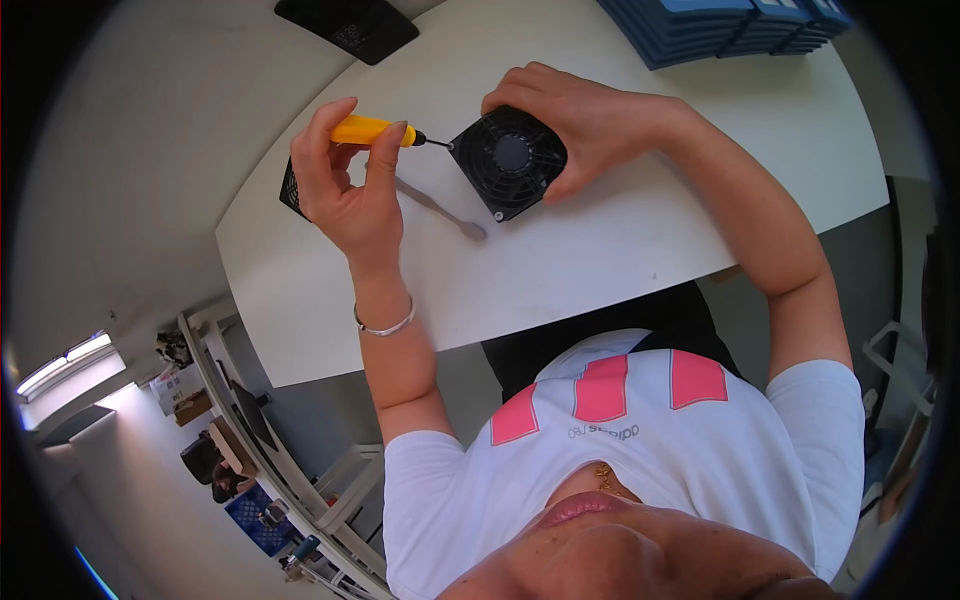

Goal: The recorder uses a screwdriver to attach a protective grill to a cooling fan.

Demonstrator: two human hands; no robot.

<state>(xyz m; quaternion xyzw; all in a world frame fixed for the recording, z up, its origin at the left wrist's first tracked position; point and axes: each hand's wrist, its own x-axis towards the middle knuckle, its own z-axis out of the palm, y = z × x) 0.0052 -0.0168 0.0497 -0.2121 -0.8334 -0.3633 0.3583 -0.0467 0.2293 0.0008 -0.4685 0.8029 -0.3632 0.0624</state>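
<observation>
My left hand (350,190) is closed around the yellow handle of a screwdriver (372,130), held level above the white table. The screwdriver's thin dark shaft points right, its tip at the left corner of a square black cooling fan (512,155). Whether the tip sits on a screw there is too small to tell. My right hand (580,125) grips the fan along its right side, thumb at the lower edge and fingers over the top. The fan is tilted, its round hub and grille showing; a light round spot marks its bottom corner. Behind my left hand, a black mesh piece (290,190) is mostly hidden.
A white table (560,270) with a curved far edge lies under my hands. Stacked blue trays (715,30) stand at the far right. Beyond the far left edge is a flat black device (350,28). White-framed shelving (270,450) is at the lower left.
</observation>
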